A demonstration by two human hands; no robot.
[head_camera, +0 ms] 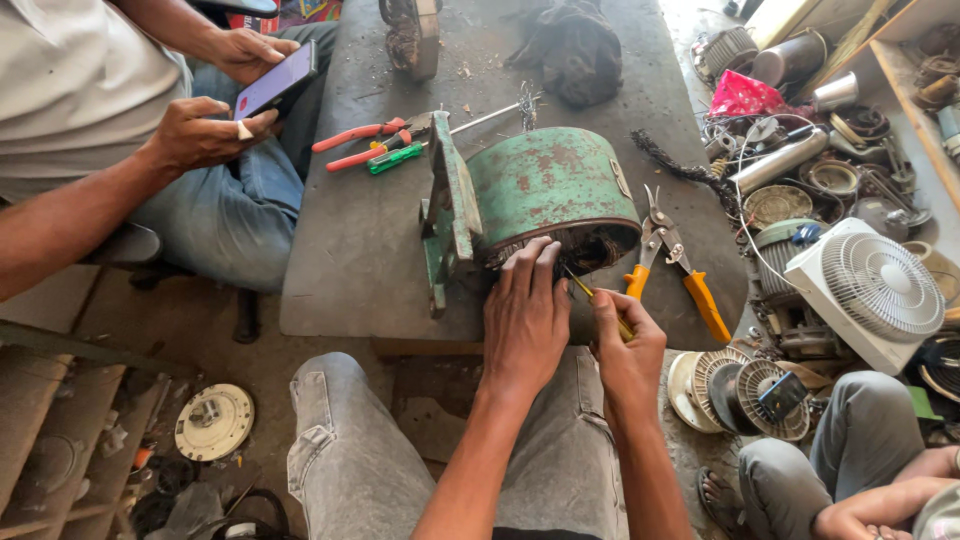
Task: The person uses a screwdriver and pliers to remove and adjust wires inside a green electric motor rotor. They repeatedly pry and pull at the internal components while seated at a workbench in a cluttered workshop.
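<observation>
Two hands at the near edge of the surface (340, 260), both busy at the open end of a green motor (545, 195) lying on its side. Left hand (523, 325) pressed flat on the exposed windings (590, 250), fingers (530, 270) spread and extended, gripping nothing. Right hand (628, 345) closed around a yellow tool (600, 300), tip aimed into the gap beside the left fingertips.

Likely trouble, judged from this layout:
- Tip slipping off the copper and jabbing the left fingers, since they rest just beside the point of work
- Prying too hard and nicking or snapping fine wire, given the frayed, dark state of the windings
- Motor rolling on its round shell, with only the flat hand and the green bracket (445, 215) steadying it so close to the near edge
- Forearm knocking the orange snips (675, 270), which lie open just right of the motor, near the right edge, blades toward the shell

Farther up the surface, well apart from the work: red pliers (365, 140) and a green screwdriver (395, 158) toward the left edge, a dark rag (575, 50) at the far edge. Beside the left edge, another person with a phone (275, 80), not touching anything on the surface. On the floor to the right, a white fan (870, 290) among loose parts
</observation>
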